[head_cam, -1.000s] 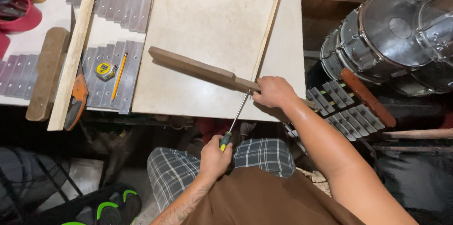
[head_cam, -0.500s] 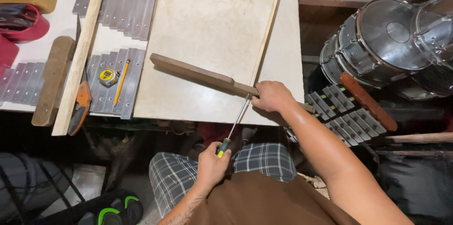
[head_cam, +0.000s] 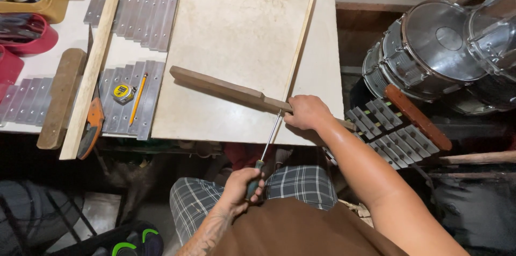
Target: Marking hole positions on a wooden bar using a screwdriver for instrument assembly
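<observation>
The dark wooden bar (head_cam: pixel 226 90) lies slantwise on the pale table (head_cam: pixel 226 30), its near end past the edge — right hand (head_cam: pixel 305 113) clamped over it. Beside it runs a thin light strip (head_cam: pixel 302 30). Smallest, the screwdriver (head_cam: pixel 267 146) — left hand (head_cam: pixel 242 187) fisted on its handle, tip at the bar.

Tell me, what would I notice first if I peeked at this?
Probably the two hands in the middle: the right hand presses a long dark wooden bar onto the pale board, while the left hand grips a green-handled screwdriver pointing up at it. Shiny drums sit at the right, and grey metal bars lie at the left.
</observation>
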